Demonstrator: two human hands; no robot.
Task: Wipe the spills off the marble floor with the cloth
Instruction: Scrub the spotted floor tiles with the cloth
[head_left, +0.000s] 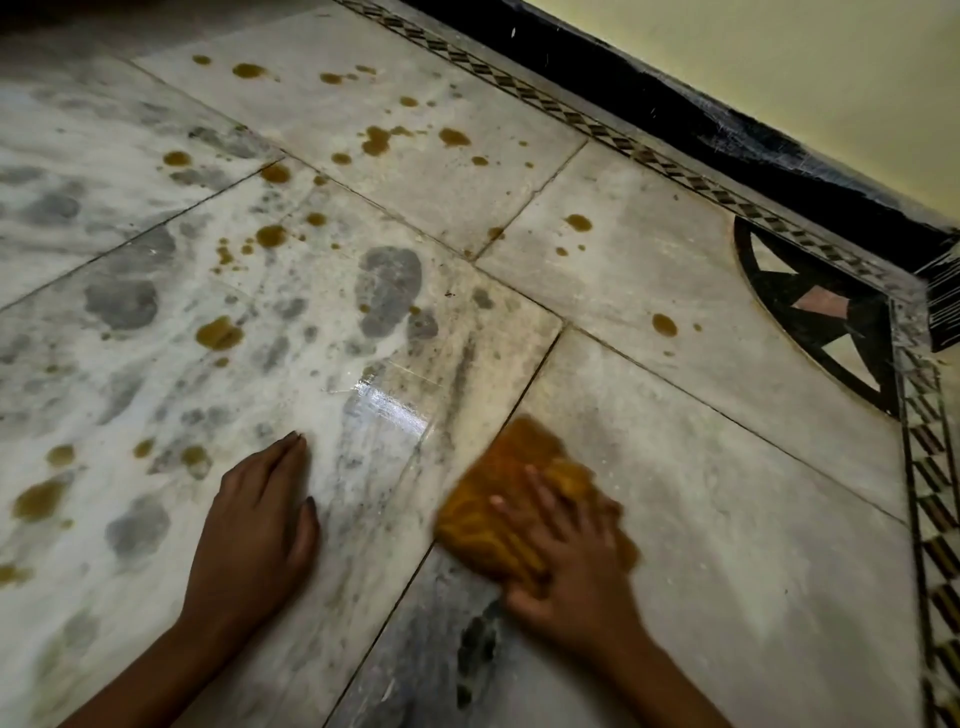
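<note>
From the head camera, the right hand (566, 566) lies flat on the orange cloth (511, 499), fingers spread, pressing it to the marble floor (727, 519) — not closed around it. Cloth and hand look blurred. The cloth sits across a tile joint, near the bottom centre. The left hand (260, 525) rests open and empty on the floor, palm down, beside a shiny wet patch (389, 405). Brown spills (218, 332) lie scattered farther away — most to the left and toward the dark skirting (675, 104).
</note>
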